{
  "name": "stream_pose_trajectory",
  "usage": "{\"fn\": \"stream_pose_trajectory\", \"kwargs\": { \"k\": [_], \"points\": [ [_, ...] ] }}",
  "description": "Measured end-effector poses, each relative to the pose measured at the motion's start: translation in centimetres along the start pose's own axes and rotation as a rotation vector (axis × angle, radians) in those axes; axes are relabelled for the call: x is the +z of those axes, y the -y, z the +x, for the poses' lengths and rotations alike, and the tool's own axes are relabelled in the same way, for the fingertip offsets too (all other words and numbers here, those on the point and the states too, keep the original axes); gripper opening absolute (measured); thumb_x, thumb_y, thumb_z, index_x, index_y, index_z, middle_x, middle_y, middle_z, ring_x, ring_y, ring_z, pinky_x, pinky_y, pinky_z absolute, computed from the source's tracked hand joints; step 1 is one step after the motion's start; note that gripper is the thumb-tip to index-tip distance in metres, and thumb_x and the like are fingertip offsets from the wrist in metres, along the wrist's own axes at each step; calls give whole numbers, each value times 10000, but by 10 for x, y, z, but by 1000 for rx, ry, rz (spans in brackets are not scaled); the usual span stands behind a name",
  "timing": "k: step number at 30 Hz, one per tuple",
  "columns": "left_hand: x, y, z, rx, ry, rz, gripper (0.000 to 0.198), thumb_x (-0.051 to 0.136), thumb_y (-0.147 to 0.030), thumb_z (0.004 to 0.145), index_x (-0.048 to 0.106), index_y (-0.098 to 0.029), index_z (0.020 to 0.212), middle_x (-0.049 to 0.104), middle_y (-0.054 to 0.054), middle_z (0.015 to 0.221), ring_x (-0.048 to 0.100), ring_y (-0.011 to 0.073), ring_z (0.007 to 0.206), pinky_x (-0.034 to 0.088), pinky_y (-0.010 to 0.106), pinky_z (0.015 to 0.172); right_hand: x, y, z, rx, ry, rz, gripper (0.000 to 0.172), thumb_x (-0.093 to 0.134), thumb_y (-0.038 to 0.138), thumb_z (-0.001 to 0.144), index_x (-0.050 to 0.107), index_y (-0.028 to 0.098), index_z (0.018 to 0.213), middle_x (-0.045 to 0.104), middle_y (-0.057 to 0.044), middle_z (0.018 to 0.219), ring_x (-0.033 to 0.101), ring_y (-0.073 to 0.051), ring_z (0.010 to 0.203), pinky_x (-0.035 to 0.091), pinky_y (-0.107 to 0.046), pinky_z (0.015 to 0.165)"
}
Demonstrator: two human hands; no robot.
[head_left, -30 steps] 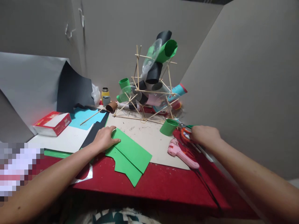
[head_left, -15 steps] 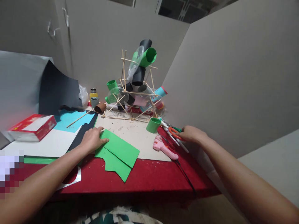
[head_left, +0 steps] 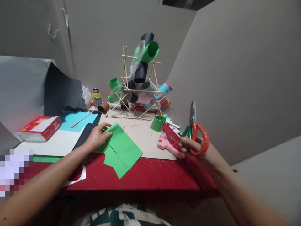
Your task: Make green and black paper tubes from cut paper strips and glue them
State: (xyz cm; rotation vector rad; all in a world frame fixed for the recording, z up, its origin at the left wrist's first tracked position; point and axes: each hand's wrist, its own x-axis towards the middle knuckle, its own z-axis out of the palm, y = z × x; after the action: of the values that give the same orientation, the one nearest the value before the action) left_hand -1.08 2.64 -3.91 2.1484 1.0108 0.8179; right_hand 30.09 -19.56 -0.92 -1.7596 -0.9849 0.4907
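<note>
Near edge: one red cloth [head_left: 160, 175], fuzzy in texture and flecked with pale scraps, covered the table. Left hand [head_left: 97, 136]: thumb and fingers pinched the upper left corner of the green sheets [head_left: 123, 147]. Two smooth, matte layers showed, the upper straight-edged, the lower notched along its left side; whether they were joined could not be told. They lay partly on the cloth, partly on one flat beige board [head_left: 150, 146].

Right hand [head_left: 208, 158]: fingers curled around the handles of one pair of scissors [head_left: 192, 113], raised near the table's right side. Blades metal, together, pointing up; handles orange and green plastic, rounded.

Between the hands, nearer the right: one pink plastic glue gun [head_left: 170, 147] on its side and, just beyond, one short green tube [head_left: 158, 124], upright.

Left side: one red-and-white box [head_left: 39, 128], one jagged blue sheet [head_left: 76, 121], one thin wooden stick [head_left: 81, 121] across it, one brown tube [head_left: 103, 107] lying down.

Farther: one yellow bottle [head_left: 96, 93]; one lattice of thin sticks [head_left: 143, 90] with clear round discs and black and green tubes, exact count obscured by overlap. Behind: plain grey walls [head_left: 235, 78].
</note>
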Motion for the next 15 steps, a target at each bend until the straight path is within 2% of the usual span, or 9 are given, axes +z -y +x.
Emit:
{"fn": "stream_pose_trajectory", "kwargs": {
  "k": [3, 7, 11, 15],
  "points": [
    [-8, -10, 0, 1, -82, -287, 307, 669, -338, 746, 667, -192, 1016, 659, 73, 981, 604, 188, 769, 462, 295, 658, 26, 0, -23, 34, 115, 361, 336, 738, 462, 699, 554, 183, 726, 631, -39, 657, 532, -132, 517, 400, -236, 439],
    [-22, -24, -3, -48, -141, -577, 323, 746, -344, 710, 677, -203, 992, 670, 43, 951, 594, 162, 752, 459, 258, 626, 61, 4, -47, 125, 241, 555, 342, 774, 400, 711, 534, 186, 827, 696, -47, 717, 560, -108, 503, 383, -179, 410],
    [-33, -40, -5, -71, -165, -789, 416, 816, -329, 643, 668, -204, 1011, 662, 16, 919, 590, 135, 702, 463, 226, 582, 88, 14, -58, 246, 279, 677, 405, 755, 468, 728, 486, 203, 875, 722, -55, 705, 566, -105, 455, 332, -144, 349],
    [-40, -63, -12, -10, -151, -916, 384, 829, -288, 638, 682, -212, 984, 668, 7, 926, 610, 132, 719, 492, 212, 584, 105, 24, -65, 412, 386, 816, 435, 665, 589, 761, 502, 188, 808, 740, -105, 721, 590, -103, 444, 329, -131, 337]
  ]
}}
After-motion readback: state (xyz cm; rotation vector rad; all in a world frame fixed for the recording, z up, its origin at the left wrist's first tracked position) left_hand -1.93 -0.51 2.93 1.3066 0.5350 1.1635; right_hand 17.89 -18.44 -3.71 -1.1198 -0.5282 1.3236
